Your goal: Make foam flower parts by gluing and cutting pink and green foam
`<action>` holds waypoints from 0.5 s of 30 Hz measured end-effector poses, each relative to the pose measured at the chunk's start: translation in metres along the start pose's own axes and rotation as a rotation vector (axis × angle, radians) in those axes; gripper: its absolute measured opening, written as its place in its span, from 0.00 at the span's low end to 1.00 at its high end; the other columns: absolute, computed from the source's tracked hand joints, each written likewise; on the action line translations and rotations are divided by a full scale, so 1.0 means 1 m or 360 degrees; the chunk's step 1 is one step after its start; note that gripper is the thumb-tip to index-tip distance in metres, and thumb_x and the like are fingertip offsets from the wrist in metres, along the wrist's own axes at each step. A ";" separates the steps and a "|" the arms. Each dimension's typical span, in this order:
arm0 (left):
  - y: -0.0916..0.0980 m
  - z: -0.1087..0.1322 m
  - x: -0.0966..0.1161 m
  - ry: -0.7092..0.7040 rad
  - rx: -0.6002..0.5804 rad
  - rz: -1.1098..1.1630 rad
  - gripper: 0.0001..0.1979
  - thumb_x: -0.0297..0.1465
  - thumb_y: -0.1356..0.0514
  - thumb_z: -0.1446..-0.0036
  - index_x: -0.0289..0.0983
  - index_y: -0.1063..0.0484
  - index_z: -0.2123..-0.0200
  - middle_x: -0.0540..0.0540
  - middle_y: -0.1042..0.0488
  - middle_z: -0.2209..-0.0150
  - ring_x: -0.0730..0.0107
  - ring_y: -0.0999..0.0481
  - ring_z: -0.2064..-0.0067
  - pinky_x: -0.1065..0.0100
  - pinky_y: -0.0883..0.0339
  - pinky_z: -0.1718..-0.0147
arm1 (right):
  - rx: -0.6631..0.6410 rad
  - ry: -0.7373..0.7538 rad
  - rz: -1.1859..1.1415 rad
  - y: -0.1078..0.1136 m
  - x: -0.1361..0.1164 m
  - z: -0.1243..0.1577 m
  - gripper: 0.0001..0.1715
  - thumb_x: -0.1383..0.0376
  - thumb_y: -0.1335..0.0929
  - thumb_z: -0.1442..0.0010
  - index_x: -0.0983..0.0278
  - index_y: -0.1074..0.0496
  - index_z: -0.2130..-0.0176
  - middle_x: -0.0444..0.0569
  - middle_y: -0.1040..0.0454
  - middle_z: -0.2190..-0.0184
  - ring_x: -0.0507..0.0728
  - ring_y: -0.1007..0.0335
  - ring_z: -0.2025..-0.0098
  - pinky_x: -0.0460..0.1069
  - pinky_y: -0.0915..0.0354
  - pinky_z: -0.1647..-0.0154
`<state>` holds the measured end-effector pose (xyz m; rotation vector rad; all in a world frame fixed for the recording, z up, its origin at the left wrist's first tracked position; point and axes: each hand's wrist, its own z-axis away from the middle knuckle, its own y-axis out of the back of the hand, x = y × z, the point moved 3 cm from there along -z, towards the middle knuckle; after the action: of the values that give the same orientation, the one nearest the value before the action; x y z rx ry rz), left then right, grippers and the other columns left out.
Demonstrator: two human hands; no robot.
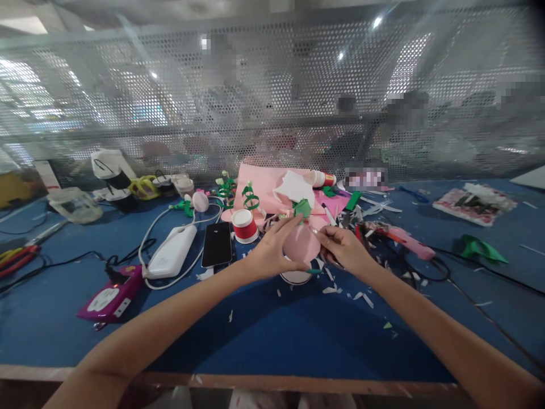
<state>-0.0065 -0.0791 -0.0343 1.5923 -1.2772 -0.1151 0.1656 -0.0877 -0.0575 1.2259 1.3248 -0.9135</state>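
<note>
My left hand (275, 244) curves around a round pink paper piece (301, 244), thumb along its lower side and fingers over its upper side. My right hand (343, 245) pinches at the upper right edge of that piece; what lies between the fingertips is too small to tell. Under the pink piece shows the white rim of a cup (296, 278). Just above my fingers lies a crumpled green paper piece (301, 208). A red and white paper cup (245, 227) stands upside down left of my left hand.
A phone (217, 244), white power bank (172, 251) and purple power strip (113, 292) with cables lie at left. Pink paper sheets (255, 187) are behind. A pink glue gun (409, 241) lies at right among paper scraps. A perforated metal screen (272, 108) closes the back.
</note>
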 end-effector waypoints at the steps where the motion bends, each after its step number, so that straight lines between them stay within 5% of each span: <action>1: -0.001 0.000 0.002 -0.0045 -0.0019 -0.0035 0.48 0.43 0.32 0.60 0.41 0.50 0.38 0.38 0.44 0.38 0.48 0.49 0.37 0.46 0.52 0.40 | 0.0002 -0.0004 -0.0007 -0.001 0.001 0.000 0.23 0.47 0.32 0.49 0.63 0.38 0.77 0.37 0.39 0.89 0.45 0.49 0.92 0.41 0.57 0.92; 10: -0.004 0.010 0.000 -0.0073 0.0009 -0.0040 0.41 0.40 0.34 0.56 0.41 0.47 0.40 0.39 0.39 0.41 0.52 0.41 0.40 0.50 0.46 0.42 | 0.0109 0.0054 -0.0001 0.008 0.003 0.004 0.24 0.46 0.35 0.47 0.64 0.35 0.75 0.39 0.37 0.87 0.45 0.47 0.89 0.41 0.53 0.91; 15: -0.012 0.025 -0.007 -0.0061 -0.0207 0.0002 0.39 0.41 0.37 0.52 0.41 0.47 0.39 0.38 0.41 0.40 0.53 0.43 0.39 0.52 0.47 0.41 | 0.0278 0.0063 -0.0014 0.026 0.007 0.002 0.26 0.44 0.35 0.48 0.65 0.32 0.76 0.41 0.36 0.87 0.46 0.46 0.88 0.42 0.52 0.90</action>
<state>-0.0177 -0.0911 -0.0580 1.4842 -1.2745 -0.2242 0.1917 -0.0840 -0.0612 1.3790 1.3035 -1.0335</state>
